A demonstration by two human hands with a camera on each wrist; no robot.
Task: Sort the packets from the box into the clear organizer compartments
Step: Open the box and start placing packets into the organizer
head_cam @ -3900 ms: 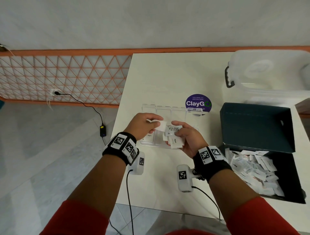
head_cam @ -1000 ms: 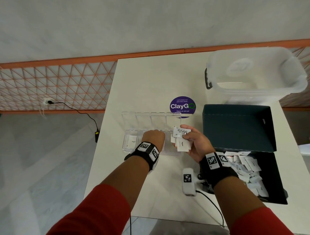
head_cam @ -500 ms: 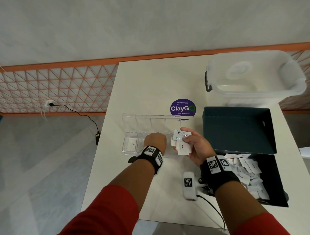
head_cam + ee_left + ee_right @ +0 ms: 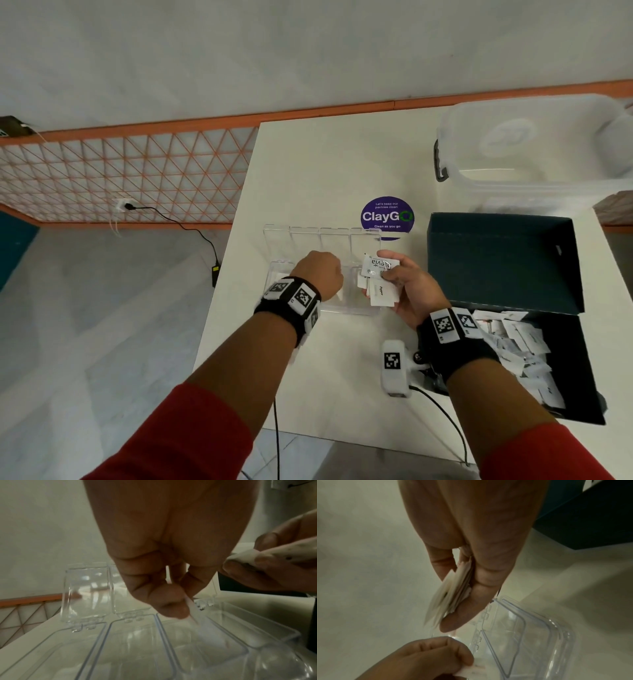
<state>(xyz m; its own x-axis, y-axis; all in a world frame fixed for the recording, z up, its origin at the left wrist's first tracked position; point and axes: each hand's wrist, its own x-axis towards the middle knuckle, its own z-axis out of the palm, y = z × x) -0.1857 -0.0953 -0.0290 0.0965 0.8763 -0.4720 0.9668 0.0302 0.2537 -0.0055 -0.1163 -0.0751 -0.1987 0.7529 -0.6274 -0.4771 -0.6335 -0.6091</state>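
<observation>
The clear organizer (image 4: 363,240) lies on the white table with its lids (image 4: 87,588) standing open. My left hand (image 4: 325,270) hovers over its middle compartments. In the left wrist view its fingertips (image 4: 173,609) pinch one white packet (image 4: 205,627) that points down into a compartment (image 4: 202,655). To the right, my right hand (image 4: 400,284) grips a fanned stack of white packets (image 4: 380,284), the top one printed "Stevia"; the right wrist view shows this stack (image 4: 452,592) edge-on. The dark box (image 4: 507,260) at the right holds several more packets (image 4: 517,346).
A large clear tub (image 4: 534,147) stands at the table's back right. A purple ClayGo sticker (image 4: 387,216) lies just behind the organizer. The table's left edge (image 4: 222,270) runs close beside the organizer. Wrist-camera cables (image 4: 442,418) trail off the front edge.
My left hand took a packet from the right hand's stack and went down over the organizer. In the last second it has stayed over the middle compartments. The right hand keeps its stack.
</observation>
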